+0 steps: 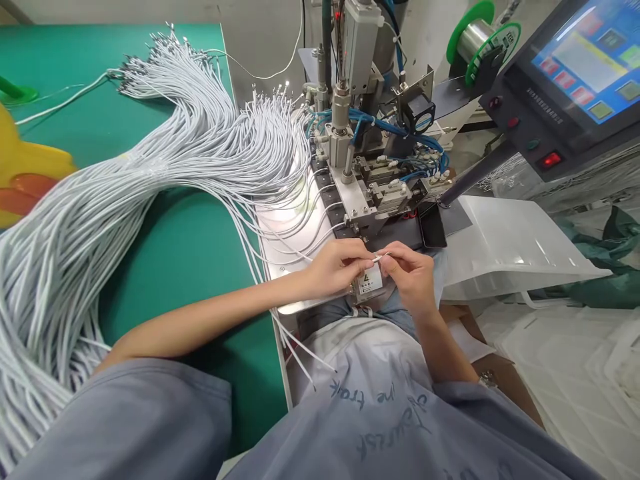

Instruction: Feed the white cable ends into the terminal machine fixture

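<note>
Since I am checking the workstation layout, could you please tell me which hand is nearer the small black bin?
The right hand: in the picture it is just below and left of the small black bin. The left hand is farther left, beyond the right hand.

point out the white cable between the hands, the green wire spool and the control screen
White cable (pixel 377 259): head view, on its short visible stretch
Wire spool (pixel 475 41): head view, on its wound silver wire
Control screen (pixel 594 59): head view, mid-display
</note>
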{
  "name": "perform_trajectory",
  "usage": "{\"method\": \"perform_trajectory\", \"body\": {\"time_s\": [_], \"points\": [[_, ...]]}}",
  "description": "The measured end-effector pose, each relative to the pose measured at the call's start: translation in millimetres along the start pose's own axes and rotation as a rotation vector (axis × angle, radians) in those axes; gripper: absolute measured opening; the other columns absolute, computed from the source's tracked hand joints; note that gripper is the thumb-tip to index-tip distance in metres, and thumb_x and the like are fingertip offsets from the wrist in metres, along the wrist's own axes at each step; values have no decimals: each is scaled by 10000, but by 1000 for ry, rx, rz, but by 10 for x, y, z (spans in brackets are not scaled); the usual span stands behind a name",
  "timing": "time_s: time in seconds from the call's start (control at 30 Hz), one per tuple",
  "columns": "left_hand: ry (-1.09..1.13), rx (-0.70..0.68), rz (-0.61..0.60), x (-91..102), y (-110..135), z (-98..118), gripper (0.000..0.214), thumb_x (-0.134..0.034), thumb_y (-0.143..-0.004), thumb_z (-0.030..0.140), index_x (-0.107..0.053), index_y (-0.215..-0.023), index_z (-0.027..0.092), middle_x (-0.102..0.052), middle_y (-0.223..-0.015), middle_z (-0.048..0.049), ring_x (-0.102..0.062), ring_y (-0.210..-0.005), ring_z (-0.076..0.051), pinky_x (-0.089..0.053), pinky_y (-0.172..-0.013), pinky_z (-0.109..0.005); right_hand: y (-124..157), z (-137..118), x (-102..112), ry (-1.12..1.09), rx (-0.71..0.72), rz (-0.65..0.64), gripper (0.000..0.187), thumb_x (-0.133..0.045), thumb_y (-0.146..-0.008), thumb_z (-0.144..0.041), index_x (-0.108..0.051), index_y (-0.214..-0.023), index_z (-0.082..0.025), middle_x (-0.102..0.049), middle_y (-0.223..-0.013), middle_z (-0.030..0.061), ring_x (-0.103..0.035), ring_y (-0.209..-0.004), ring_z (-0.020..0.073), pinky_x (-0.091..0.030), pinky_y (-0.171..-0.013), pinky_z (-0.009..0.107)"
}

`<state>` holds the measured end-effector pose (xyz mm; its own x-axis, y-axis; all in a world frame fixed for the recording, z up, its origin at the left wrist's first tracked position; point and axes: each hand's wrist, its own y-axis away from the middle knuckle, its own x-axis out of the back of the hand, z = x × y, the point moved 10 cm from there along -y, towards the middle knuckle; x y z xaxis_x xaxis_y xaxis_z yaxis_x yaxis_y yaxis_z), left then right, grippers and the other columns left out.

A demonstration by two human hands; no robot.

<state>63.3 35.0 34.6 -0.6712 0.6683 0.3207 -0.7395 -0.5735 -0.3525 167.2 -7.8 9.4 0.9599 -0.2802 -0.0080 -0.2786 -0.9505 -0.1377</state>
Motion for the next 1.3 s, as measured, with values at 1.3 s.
{"method": "perform_trajectory", "body": {"time_s": [1.3], "points": [[-1098,-24,-376,-209,16,-598,230,-376,-895,132,-602,-862,105,-532,-788,-56,-530,-562,-106,-443,-527,-229,-454,900,72,186,-232,-14,172,-570,-737,-326,-618,-693,-167,-593,-625,-5,-510,-580,118,-432,-591,256]]}}
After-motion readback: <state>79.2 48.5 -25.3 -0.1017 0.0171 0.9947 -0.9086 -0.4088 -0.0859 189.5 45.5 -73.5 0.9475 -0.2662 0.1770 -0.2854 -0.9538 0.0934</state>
